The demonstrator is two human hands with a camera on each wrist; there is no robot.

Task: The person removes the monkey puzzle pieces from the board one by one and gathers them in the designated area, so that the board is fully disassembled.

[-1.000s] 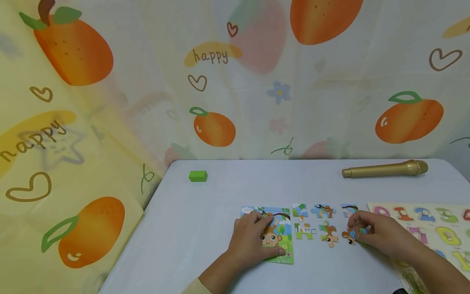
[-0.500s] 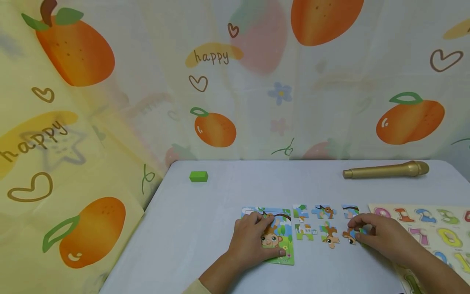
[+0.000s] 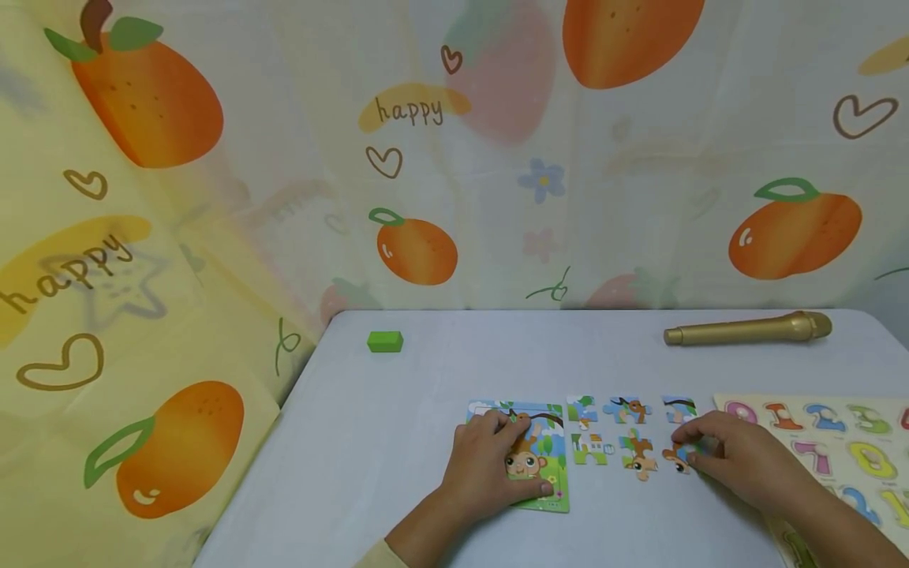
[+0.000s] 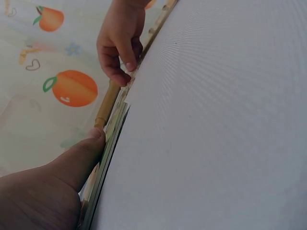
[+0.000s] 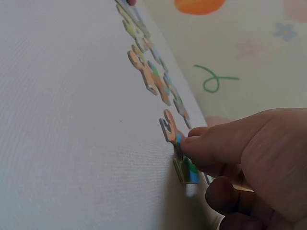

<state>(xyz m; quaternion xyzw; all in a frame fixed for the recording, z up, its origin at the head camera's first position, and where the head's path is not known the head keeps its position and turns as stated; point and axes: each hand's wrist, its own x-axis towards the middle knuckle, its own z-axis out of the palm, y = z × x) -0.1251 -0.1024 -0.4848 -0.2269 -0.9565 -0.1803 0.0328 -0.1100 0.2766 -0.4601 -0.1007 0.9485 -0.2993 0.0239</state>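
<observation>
My left hand (image 3: 483, 461) rests on a small square picture puzzle (image 3: 555, 442) showing a monkey, thumb along its lower right part. The fingers hide the puzzle's left side. To the right, my right hand (image 3: 746, 457) pinches a brown and blue jigsaw piece (image 3: 679, 464) between thumb and index finger. In the right wrist view that jigsaw piece (image 5: 169, 127) is close to the tabletop, with the thumb over its near side. Several more loose pieces lie in two rows between the hands, among them a house piece (image 3: 588, 450) and an animal-face piece (image 3: 638, 455).
A cream number board (image 3: 841, 434) lies at the right, partly under the right forearm. Towards the back stand a green block (image 3: 385, 341) on the left and a gold microphone (image 3: 749, 329) on the right. A fruit-printed curtain (image 3: 483, 237) hangs behind the white table (image 3: 341, 473).
The right thumb and index finger have shifted slightly at the piece. The left hand, the puzzle and the other pieces keep their places.
</observation>
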